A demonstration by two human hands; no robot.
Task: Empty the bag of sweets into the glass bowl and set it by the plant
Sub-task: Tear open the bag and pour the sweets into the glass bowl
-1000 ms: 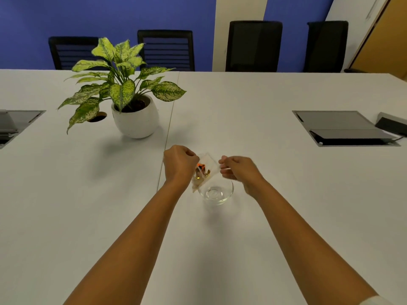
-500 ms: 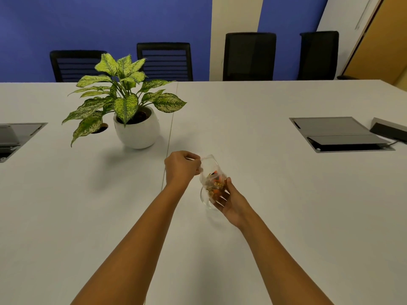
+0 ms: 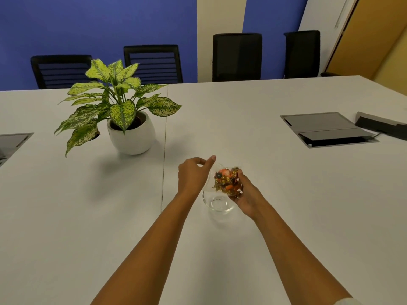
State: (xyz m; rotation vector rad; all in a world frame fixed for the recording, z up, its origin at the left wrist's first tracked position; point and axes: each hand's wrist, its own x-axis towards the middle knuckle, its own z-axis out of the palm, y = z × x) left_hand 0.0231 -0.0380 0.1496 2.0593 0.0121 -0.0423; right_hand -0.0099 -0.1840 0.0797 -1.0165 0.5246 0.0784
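A clear plastic bag of sweets (image 3: pixel 226 181), orange and gold-wrapped, hangs tilted just above a small glass bowl (image 3: pixel 218 203) that stands on the white table. My right hand (image 3: pixel 244 192) cups the full bottom of the bag from the right and below. My left hand (image 3: pixel 193 175) pinches the bag's upper edge on the left side. The bowl looks empty through the glass. The plant (image 3: pixel 119 106), green-and-cream leaves in a round white pot (image 3: pixel 131 137), stands further back to the left.
The white table (image 3: pixel 264 238) has a seam running down its middle. A grey flip-lid cable box (image 3: pixel 326 128) is set into it at the right, another (image 3: pixel 13 144) at the left edge. Black chairs (image 3: pixel 236 56) line the far side against the blue wall.
My right hand left the bag's top corner, went under its bottom and lifted and tipped it over the bowl. My left hand kept its pinch on the bag's upper edge.
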